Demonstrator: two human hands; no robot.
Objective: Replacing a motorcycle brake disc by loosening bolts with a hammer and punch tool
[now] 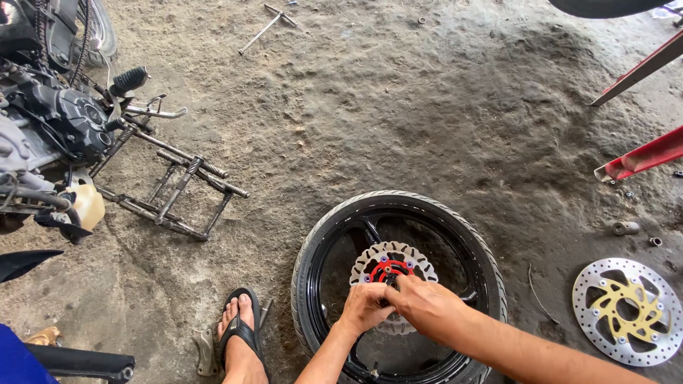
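Note:
A black motorcycle wheel with its tyre (334, 227) lies flat on the dirt floor. A silver wavy brake disc (370, 260) with a red centre sits on its hub. My left hand (364, 307) is curled at the disc's near edge. My right hand (427, 304) reaches across it, fingertips pinched at the red centre. Whatever small part the fingers hold is hidden. My foot in a black sandal (240, 334) rests left of the wheel.
A second brake disc with a gold centre (627, 311) lies at the right. A motorcycle on its centre stand (78, 135) is at the left. Red metal bars (640, 156), small sleeves (626, 228) and a T-handle wrench (265, 27) lie about.

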